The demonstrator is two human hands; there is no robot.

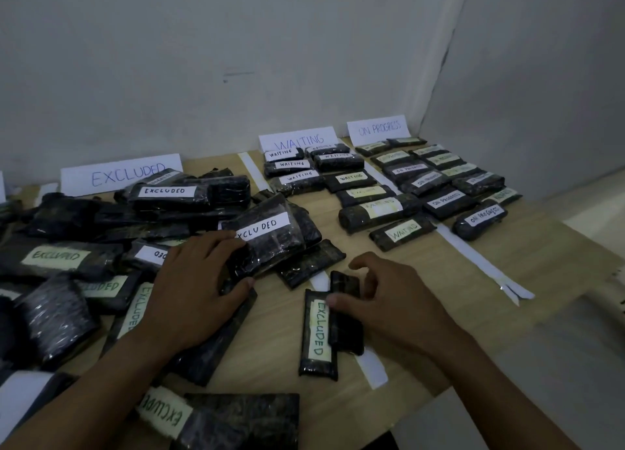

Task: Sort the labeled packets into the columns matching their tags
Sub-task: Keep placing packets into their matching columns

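Note:
Dark wrapped packets with paper tags lie on a wooden table. My left hand grips a large packet tagged EXCLUDED, thumb under its lower edge, at the right side of the EXCLUDED pile. My right hand pinches a small dark packet whose tag I cannot see; it lies partly on a flat packet tagged EXCLUDED. Paper signs EXCLUDED, WAITING and ON PROGRESS stand against the wall.
White strips divide the columns. Rows of packets fill the WAITING column and the ON PROGRESS column. Another EXCLUDED packet lies at the near edge. The table ends at the right and near side.

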